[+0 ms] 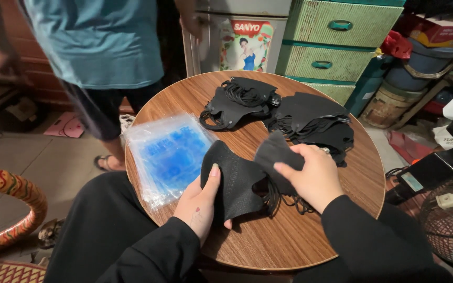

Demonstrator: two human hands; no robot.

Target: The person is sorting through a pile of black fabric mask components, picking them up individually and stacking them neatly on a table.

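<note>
My left hand (201, 202) holds a black face mask (235, 180) by its left edge, thumb on top, over the near part of a round wooden table (268, 246). My right hand (310, 175) grips a bundle of black masks (278, 154), their ear loops hanging under the palm. Two piles of black masks lie further back: one (237, 99) at the middle, one (313, 120) to its right. A stack of clear plastic bags with blue print (169, 154) lies on the table's left side, beside my left hand.
Another person in a teal shirt and dark shorts (98, 47) stands just beyond the table's left edge. Green drawers (336, 42) and a small fridge (237, 39) stand behind. Buckets and boxes crowd the back right; a fan (449, 220) is at the right, a colourful woven chair (6, 209) at the left.
</note>
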